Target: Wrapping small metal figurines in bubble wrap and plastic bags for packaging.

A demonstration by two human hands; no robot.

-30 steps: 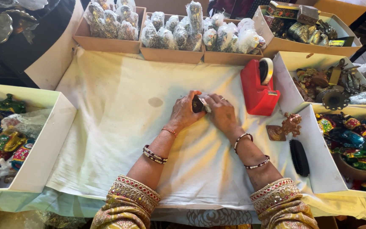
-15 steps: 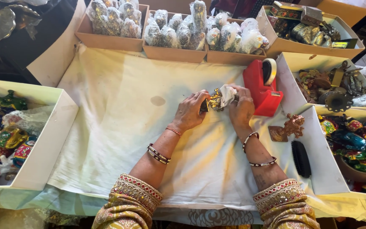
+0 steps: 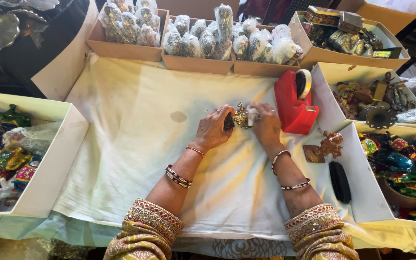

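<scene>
A small golden metal figurine (image 3: 240, 116) sits between my two hands on the white cloth (image 3: 136, 144), with a bit of clear wrap (image 3: 252, 115) on its right side. My left hand (image 3: 215, 128) grips the figurine's left, dark side with thumb and fingers. My right hand (image 3: 267, 124) presses the wrap against it from the right. Both wrists wear bangles, and patterned yellow sleeves cover my forearms.
A red tape dispenser (image 3: 294, 101) stands just right of my hands. A brown figurine (image 3: 324, 147) and a black brush (image 3: 340, 181) lie at the right. Cardboard boxes of wrapped figurines (image 3: 203, 38) line the back. White trays of painted figures (image 3: 6, 154) flank both sides.
The hands and the figurine came back a little toward me and to the left, away from the tape dispenser. The loose wrap that was bunched up now lies tight against the figurine.
</scene>
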